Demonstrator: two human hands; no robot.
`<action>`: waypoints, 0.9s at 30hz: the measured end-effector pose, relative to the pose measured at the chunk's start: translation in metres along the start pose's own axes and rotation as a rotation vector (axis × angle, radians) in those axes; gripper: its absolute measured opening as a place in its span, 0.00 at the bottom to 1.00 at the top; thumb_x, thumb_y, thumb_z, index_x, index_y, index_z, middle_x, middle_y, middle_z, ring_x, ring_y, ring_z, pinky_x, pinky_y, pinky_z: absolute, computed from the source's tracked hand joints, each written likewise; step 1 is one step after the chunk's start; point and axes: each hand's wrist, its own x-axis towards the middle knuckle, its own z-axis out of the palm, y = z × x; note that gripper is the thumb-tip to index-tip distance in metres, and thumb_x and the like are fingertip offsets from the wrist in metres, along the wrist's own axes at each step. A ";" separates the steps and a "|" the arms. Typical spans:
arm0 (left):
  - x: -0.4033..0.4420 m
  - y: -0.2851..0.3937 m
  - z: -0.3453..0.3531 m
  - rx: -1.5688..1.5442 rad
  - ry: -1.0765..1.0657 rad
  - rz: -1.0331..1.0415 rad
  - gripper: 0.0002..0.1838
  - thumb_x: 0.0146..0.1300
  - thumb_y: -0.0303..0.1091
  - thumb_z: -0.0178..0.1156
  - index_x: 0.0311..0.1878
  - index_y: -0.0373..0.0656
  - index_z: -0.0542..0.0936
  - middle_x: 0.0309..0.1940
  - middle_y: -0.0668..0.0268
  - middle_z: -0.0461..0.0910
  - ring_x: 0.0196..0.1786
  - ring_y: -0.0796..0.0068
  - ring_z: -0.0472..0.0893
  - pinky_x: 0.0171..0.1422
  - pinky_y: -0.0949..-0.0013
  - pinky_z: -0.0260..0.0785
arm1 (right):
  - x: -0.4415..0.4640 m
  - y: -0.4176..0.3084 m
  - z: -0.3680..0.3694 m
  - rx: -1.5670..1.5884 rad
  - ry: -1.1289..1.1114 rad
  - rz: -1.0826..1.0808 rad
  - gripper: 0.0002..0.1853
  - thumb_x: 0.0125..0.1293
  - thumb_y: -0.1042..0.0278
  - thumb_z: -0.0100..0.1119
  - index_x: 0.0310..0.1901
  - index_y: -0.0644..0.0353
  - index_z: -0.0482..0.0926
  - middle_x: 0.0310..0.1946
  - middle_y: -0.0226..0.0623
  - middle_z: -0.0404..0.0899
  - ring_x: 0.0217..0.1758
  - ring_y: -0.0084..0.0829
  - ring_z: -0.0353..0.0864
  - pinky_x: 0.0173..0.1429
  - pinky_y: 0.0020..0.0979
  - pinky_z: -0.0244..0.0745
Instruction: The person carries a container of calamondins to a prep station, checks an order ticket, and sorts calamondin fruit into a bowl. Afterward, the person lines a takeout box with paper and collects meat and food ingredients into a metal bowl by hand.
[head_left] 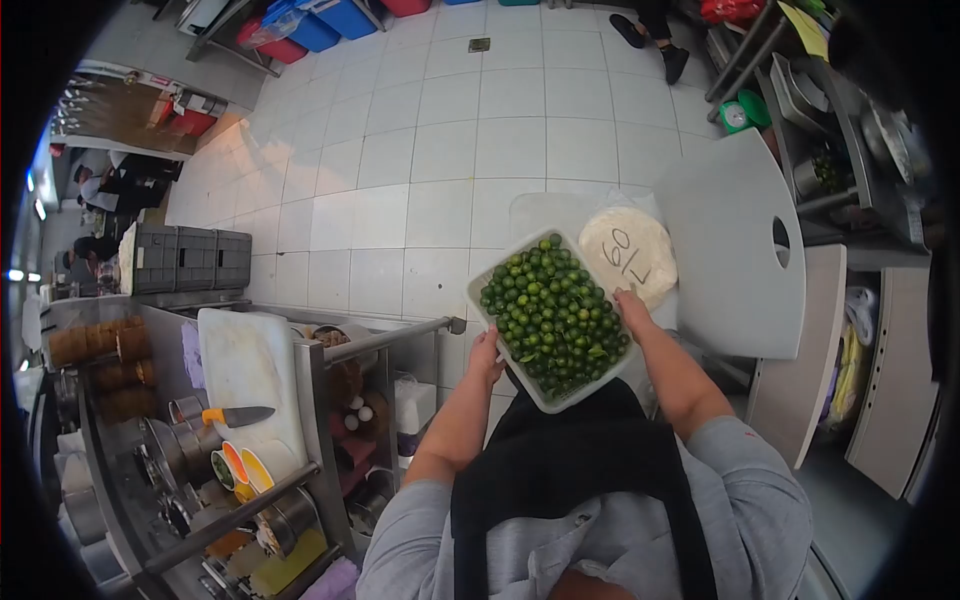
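A: What is recorded of the surroundings, largest first?

B: A pale tiled floor is noted ahead. To the left a steel bench is seen, and to the right a grey slotted panel, whose purpose could not be determined.

A: What is found on the bench?

B: A white cutting board is laid near its edge, presumably so that it can be reached easily.

A: Where is the load?

B: A rectangular tub is held close in front of the black apron, probably so that its weight is kept near the body. Just beside it, on the right, a round white bag with handwritten marks is noted. Whether the tub is also supported from below cannot be told.

A: And the hands?

B: The left hand is partly curled against the tub's left side; the right hand is closed about the opposite side. Nothing else is seen in either. An opposed grip is judged suitable for keeping the tub balanced. Fingers beneath the tub are hidden.

A: Smaller items?

B: A knife is laid flat, its blade on the cutting board and its orange handle towards the edge. Lastly, small green limes are heaped in the tub, contained by its walls.
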 end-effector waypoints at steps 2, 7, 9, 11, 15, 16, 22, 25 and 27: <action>-0.009 -0.002 0.004 -0.141 0.035 0.073 0.25 0.67 0.50 0.54 0.59 0.44 0.67 0.52 0.61 0.73 0.53 0.63 0.73 0.55 0.46 0.68 | -0.009 -0.005 0.003 0.051 0.035 0.029 0.28 0.68 0.43 0.39 0.44 0.65 0.76 0.43 0.42 0.76 0.47 0.33 0.72 0.55 0.33 0.63; 0.027 0.003 0.009 -0.361 -0.005 0.198 0.19 0.66 0.42 0.57 0.54 0.42 0.69 0.47 0.63 0.75 0.48 0.64 0.75 0.51 0.52 0.71 | 0.025 -0.017 0.013 0.010 0.107 -0.048 0.25 0.68 0.46 0.44 0.31 0.64 0.74 0.30 0.39 0.74 0.37 0.32 0.71 0.47 0.34 0.64; 0.026 0.003 0.014 -0.313 0.019 0.152 0.19 0.66 0.42 0.57 0.55 0.43 0.69 0.49 0.62 0.74 0.50 0.64 0.75 0.51 0.52 0.71 | 0.031 -0.007 0.009 -0.101 0.135 -0.059 0.24 0.67 0.46 0.46 0.30 0.64 0.73 0.30 0.40 0.74 0.38 0.33 0.71 0.47 0.33 0.65; 0.020 0.008 0.010 -0.243 0.041 0.145 0.21 0.65 0.43 0.58 0.56 0.43 0.68 0.49 0.62 0.74 0.51 0.64 0.74 0.50 0.52 0.71 | 0.035 0.004 0.018 -0.120 0.157 -0.042 0.24 0.67 0.46 0.47 0.31 0.64 0.74 0.31 0.42 0.74 0.39 0.35 0.72 0.49 0.32 0.65; 0.006 0.015 0.009 0.241 0.088 0.084 0.20 0.67 0.45 0.54 0.57 0.47 0.66 0.54 0.62 0.70 0.60 0.60 0.68 0.61 0.40 0.62 | 0.032 -0.007 0.021 -0.063 0.215 -0.056 0.31 0.65 0.38 0.43 0.39 0.65 0.78 0.40 0.55 0.78 0.52 0.50 0.74 0.59 0.40 0.64; 0.011 0.011 0.006 0.293 0.074 0.105 0.20 0.67 0.45 0.54 0.57 0.48 0.66 0.53 0.62 0.71 0.58 0.61 0.70 0.58 0.40 0.65 | 0.040 -0.004 0.018 -0.043 0.124 -0.008 0.33 0.65 0.37 0.41 0.44 0.66 0.77 0.44 0.56 0.78 0.54 0.49 0.73 0.60 0.39 0.63; 0.018 -0.004 -0.002 0.281 0.083 0.147 0.17 0.67 0.43 0.54 0.55 0.49 0.68 0.49 0.64 0.74 0.51 0.62 0.76 0.50 0.46 0.72 | 0.030 -0.020 0.018 -0.118 0.063 0.015 0.38 0.65 0.34 0.38 0.52 0.67 0.76 0.52 0.58 0.74 0.59 0.50 0.71 0.63 0.40 0.60; 0.014 -0.009 -0.008 0.282 0.038 0.154 0.16 0.67 0.41 0.54 0.55 0.49 0.69 0.49 0.64 0.74 0.52 0.62 0.75 0.50 0.45 0.72 | 0.012 -0.026 0.022 0.039 0.080 0.039 0.35 0.65 0.35 0.41 0.45 0.67 0.77 0.43 0.53 0.77 0.50 0.46 0.73 0.58 0.38 0.62; 0.007 -0.007 -0.010 0.340 0.037 0.182 0.15 0.66 0.39 0.55 0.54 0.49 0.70 0.49 0.64 0.75 0.51 0.63 0.76 0.48 0.48 0.74 | -0.009 -0.035 0.023 0.201 0.142 0.045 0.30 0.65 0.39 0.45 0.37 0.66 0.74 0.34 0.46 0.75 0.41 0.39 0.72 0.51 0.35 0.64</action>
